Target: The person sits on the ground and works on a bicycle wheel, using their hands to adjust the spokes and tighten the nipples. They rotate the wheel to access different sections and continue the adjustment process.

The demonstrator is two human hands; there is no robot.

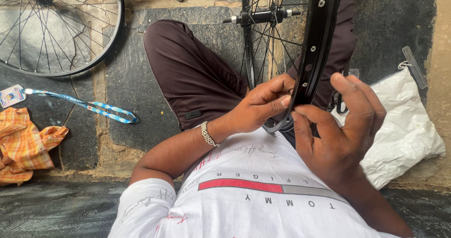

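Sitting cross-legged, the person pinched the black rim (314, 54) at its lowest arc, left hand (260, 107) closed on its left edge, right hand (340, 130) thumb pressing, fingers half spread, the wheel upright between his knees.

The bicycle wheel rim (314, 54) is showing glossy black metal, its spokes (263, 45) gleaming thin steel. The bag (404, 130) is looking like crinkled white plastic, the stone floor (141, 101) rough and matt.
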